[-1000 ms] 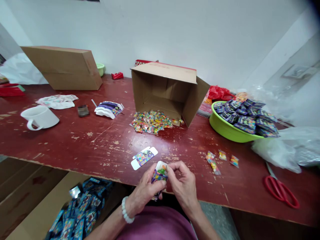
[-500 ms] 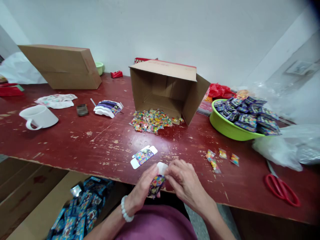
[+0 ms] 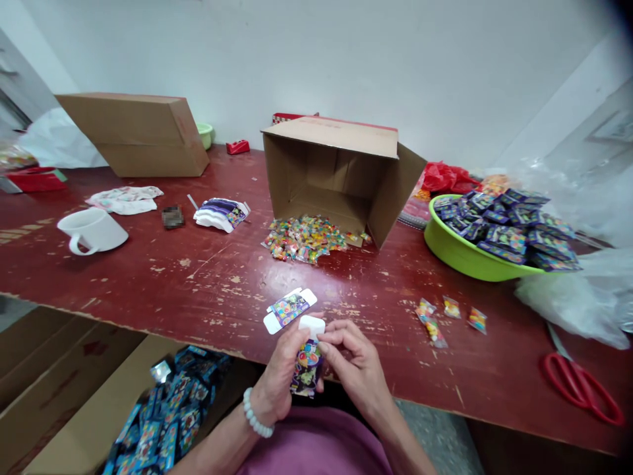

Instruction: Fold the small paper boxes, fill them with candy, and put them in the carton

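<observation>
With left hand (image 3: 281,371), gripping purple-printed carton (image 3: 307,371) just nearside of flattened carton (image 3: 290,308), pinching its edge beside raised white flap (image 3: 311,324) with right hand (image 3: 355,359), seemingly at flap-working step, next calling for light fingertip control.

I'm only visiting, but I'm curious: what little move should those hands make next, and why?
Probably fold the white flap down and tuck it in, I'd judge. The left hand holds the small printed box, the flap stands up at its top, and the right hand has its fingers right by the flap's edge.
</observation>
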Demonstrator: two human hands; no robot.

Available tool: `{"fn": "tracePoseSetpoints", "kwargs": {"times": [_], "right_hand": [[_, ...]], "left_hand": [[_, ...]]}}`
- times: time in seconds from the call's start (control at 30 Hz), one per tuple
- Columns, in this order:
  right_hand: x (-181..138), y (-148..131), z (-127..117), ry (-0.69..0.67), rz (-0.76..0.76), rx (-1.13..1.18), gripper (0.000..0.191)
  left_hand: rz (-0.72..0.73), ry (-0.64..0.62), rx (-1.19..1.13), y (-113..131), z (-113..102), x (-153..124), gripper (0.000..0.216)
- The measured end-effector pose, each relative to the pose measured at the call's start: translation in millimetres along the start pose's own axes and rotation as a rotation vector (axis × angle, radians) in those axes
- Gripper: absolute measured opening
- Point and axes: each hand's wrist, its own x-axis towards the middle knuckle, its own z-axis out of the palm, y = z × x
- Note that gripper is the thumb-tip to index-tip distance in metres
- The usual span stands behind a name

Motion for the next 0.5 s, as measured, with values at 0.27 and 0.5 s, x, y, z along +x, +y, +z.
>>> {"fn": "tracePoseSetpoints", "kwargs": {"times": [0.27, 0.5], "right_hand": [[12, -7, -6, 0.048, 0.103, 0.121, 0.019], [15, -15, -14, -0.105, -0.087, -0.141, 0.014]], "left_hand": [[-0.086, -0.135, -0.072, 11, 3, 0, 0.051], [-0.113, -0.049, 0.038, 12, 3, 3, 0.056]]}}
